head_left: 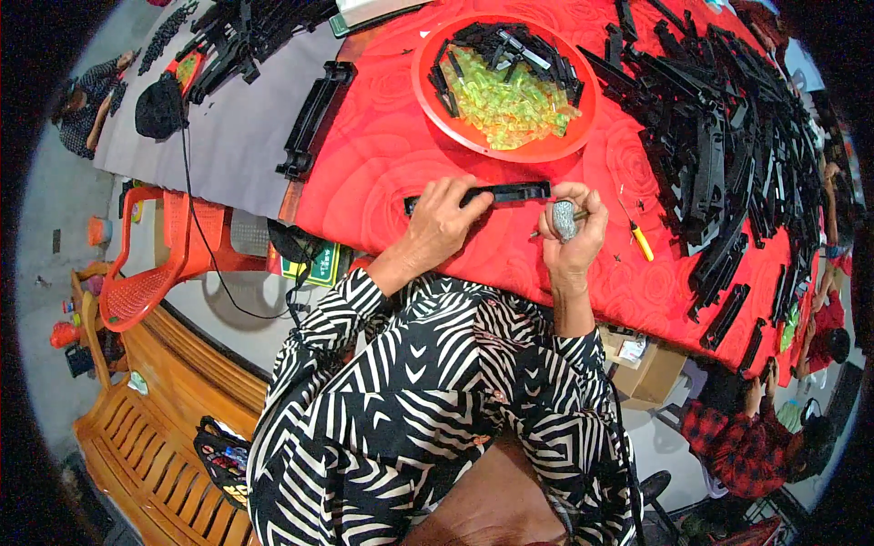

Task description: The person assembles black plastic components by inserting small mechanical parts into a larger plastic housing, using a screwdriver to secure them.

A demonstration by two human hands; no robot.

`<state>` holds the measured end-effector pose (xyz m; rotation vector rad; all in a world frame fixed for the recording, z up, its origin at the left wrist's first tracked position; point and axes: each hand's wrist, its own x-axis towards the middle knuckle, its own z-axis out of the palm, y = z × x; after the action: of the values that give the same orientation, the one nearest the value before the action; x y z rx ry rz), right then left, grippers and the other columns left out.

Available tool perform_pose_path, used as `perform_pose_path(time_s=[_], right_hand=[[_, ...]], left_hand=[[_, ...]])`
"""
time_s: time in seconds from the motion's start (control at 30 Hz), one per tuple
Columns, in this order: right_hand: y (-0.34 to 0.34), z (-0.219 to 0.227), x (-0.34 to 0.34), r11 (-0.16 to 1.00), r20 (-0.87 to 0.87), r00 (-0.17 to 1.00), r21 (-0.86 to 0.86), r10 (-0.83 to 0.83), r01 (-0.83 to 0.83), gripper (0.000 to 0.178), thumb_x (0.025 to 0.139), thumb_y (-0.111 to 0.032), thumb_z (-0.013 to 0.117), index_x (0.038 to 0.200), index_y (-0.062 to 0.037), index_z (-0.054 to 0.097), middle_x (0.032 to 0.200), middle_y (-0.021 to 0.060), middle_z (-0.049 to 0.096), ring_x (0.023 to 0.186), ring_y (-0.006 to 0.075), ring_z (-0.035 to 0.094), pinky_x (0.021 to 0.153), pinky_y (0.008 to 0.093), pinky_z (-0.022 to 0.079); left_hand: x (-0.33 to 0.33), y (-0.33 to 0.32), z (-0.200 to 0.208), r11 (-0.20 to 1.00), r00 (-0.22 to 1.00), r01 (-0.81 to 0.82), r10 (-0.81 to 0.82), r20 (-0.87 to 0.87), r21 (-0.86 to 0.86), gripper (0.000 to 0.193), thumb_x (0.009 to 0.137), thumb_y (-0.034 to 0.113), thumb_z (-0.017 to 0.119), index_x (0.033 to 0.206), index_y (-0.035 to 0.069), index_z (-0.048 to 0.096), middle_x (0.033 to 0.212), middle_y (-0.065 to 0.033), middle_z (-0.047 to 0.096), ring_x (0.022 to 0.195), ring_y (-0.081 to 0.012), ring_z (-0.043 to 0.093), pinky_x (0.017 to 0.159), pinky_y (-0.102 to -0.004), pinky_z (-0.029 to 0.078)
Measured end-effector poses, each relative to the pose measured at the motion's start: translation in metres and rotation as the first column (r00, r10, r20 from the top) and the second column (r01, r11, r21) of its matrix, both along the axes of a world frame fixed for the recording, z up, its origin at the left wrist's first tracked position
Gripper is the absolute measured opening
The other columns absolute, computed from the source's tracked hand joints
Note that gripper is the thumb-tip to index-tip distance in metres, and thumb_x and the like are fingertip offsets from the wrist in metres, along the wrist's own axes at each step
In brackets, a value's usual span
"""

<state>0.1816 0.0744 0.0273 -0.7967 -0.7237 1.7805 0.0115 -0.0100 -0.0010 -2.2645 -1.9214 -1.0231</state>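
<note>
A red cloth (364, 196) with a rose pattern spreads across the middle of the frame, meeting a grey surface (241, 118) at upper left. A great heap of black plastic parts (710, 173) covers the cloth at upper right. At lower left stands a slatted wooden bench (168, 437), with a perforated orange-red chair (137, 296) above it. The round red basin (464, 135) at top centre holds black pieces toward its upper side and translucent yellow-green and orange ones below them. A thick black bar (317, 118) lies aslant left of the basin.

In the centre, the left hand (443, 218) grips a black strip (523, 192), thumb and fingers bent over it; the strip lies roughly level below the basin. The right hand (575, 227) is just beside the strip's right end; I cannot tell whether they touch. Right of that hand, a yellow-handled screwdriver (643, 244) lies on the cloth. Smallest is the silvery rounded object (564, 221) pinched between the right thumb and fingers, a thin tip showing at its left
</note>
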Motion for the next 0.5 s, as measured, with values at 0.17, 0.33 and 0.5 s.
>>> perform_pose_path(time_s=[0.17, 0.33, 0.5], right_hand=[[0.0, 0.009, -0.011, 0.995, -0.044, 0.998, 0.094, 0.042, -0.037, 0.035, 0.089, -0.031, 0.036, 0.089, 0.0018, 0.051, 0.048, -0.0015, 0.032, 0.035, 0.0086, 0.023, 0.037, 0.026, 0.019], [0.001, -0.001, -0.019, 0.987, -0.036, 0.999, 0.157, 0.035, -0.029, 0.039, 0.085, -0.029, 0.033, 0.084, 0.0043, 0.052, 0.056, 0.0057, 0.048, 0.041, 0.0115, 0.039, 0.04, 0.0248, 0.032], [-0.002, -0.017, -0.025, 0.98, 0.074, 0.997, 0.193, 0.022, -0.036, 0.039, 0.084, -0.029, 0.031, 0.081, 0.0032, 0.053, 0.057, 0.0067, 0.05, 0.042, 0.0122, 0.043, 0.04, 0.0244, 0.033]], left_hand=[[0.005, -0.003, -0.003, 0.994, 0.994, 0.114, -0.114, -0.002, 0.001, 0.02, 0.074, 0.01, 0.059, 0.093, 0.006, 0.061, 0.097, -0.0126, 0.052, 0.087, -0.0267, 0.051, 0.07, -0.0366, 0.04], [0.006, -0.005, -0.002, 0.991, 0.991, 0.132, -0.132, -0.012, -0.025, 0.022, 0.075, 0.013, 0.058, 0.096, 0.007, 0.062, 0.097, -0.0121, 0.051, 0.086, -0.026, 0.049, 0.07, -0.0367, 0.04], [0.007, -0.003, -0.005, 0.993, 0.992, 0.106, -0.109, -0.056, -0.057, 0.025, 0.072, 0.012, 0.063, 0.096, 0.01, 0.063, 0.096, -0.0096, 0.053, 0.082, -0.0259, 0.051, 0.068, -0.0371, 0.041]])
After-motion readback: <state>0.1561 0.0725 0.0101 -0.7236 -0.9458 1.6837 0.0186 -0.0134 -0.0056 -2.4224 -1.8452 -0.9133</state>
